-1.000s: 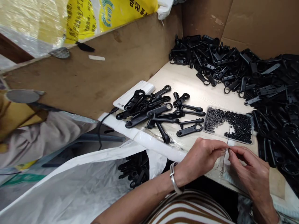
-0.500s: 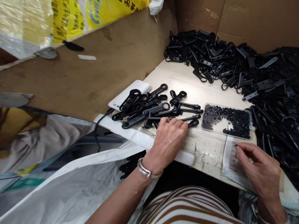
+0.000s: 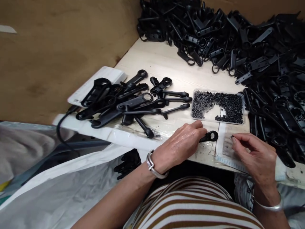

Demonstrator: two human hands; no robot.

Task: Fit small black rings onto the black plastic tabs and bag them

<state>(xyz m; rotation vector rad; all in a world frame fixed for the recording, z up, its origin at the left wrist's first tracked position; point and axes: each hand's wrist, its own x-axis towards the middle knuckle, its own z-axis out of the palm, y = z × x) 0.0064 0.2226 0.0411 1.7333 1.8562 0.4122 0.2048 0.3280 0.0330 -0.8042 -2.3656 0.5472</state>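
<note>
The pale tabletop [image 3: 154, 58] stretches from the brown side panel [image 3: 59, 47] at its left edge to a big heap of black plastic arms [image 3: 262, 62] that covers its far side and runs down the right edge. A grey-white bag [image 3: 71, 190] hangs open below the near-left corner, with dark parts inside.

A smaller, loose pile of black arms [image 3: 133, 103] lies near the near-left corner, partly over a white box [image 3: 97, 82] beside the panel; a black cable [image 3: 58, 128] runs from the box over the near edge.

The left hand [image 3: 178, 143] is at the near edge, its grip closed on a black ring-ended arm [image 3: 206, 137], the ring pointing right. The right hand [image 3: 254, 156] is over a whitish sheet [image 3: 221, 143] at the near edge, thumb and forefinger pinching a tiny dark piece [image 3: 231, 136], too small to make out.

Between the two piles, just beyond the hands, sits a shallow clear tray [image 3: 193, 109], with small greyish bits on its left and black ones on its right.
</note>
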